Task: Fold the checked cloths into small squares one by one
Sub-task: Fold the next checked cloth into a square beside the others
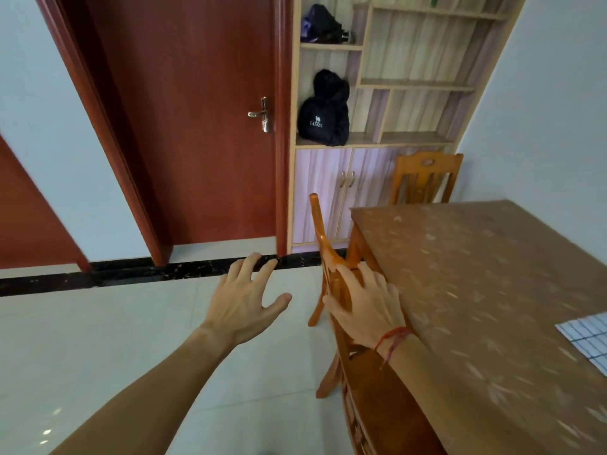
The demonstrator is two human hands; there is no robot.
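A white cloth with dark blue checks (588, 336) lies flat on the brown patterned table (476, 290) at the far right edge of the view, only partly in frame. My right hand (364, 300) rests on the top rail of an orange wooden chair (331, 274) that is pushed against the table's left side, its fingers wrapped over the rail. My left hand (246, 297) hovers over the pale tiled floor to the left of the chair, fingers spread, holding nothing. Both hands are well left of the cloth.
A second wooden chair (423, 178) stands behind the table's far end. A red-brown door (197, 126) and a shelf cabinet (377, 133) with a black bag (325, 116) line the back wall. Pale floor tiles (131, 339) spread to the left.
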